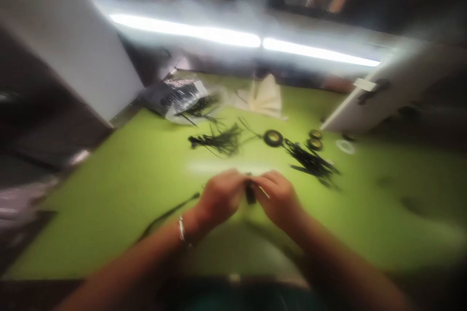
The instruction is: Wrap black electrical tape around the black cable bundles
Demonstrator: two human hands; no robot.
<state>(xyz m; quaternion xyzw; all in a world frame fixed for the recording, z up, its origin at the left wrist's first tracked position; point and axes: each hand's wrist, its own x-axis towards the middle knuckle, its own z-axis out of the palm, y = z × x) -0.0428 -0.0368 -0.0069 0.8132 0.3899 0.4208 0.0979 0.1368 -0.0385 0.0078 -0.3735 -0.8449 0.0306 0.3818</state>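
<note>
Over the near middle of the green table point(120, 175), my left hand point(224, 194) and my right hand point(279, 199) meet at the fingertips. Between them is a small dark piece point(250, 193), blurred, whose kind I cannot make out. Both hands are closed in a pinch on it. A bracelet circles my left wrist. Left of that hand lies a black cable point(171, 211) with a thicker end. Just beyond the hands rests a bundle of thin black wires point(219, 140), and to its right a bunch of black strips point(312, 161).
Rolls of black tape point(273, 130) and a white ring point(345, 146) lie at the right back. Clear plastic bags point(178, 95) sit back left, with a cream sheet point(266, 97) near the middle. White panels point(386, 92) flank the table, and a lit tube point(189, 31) crosses above it.
</note>
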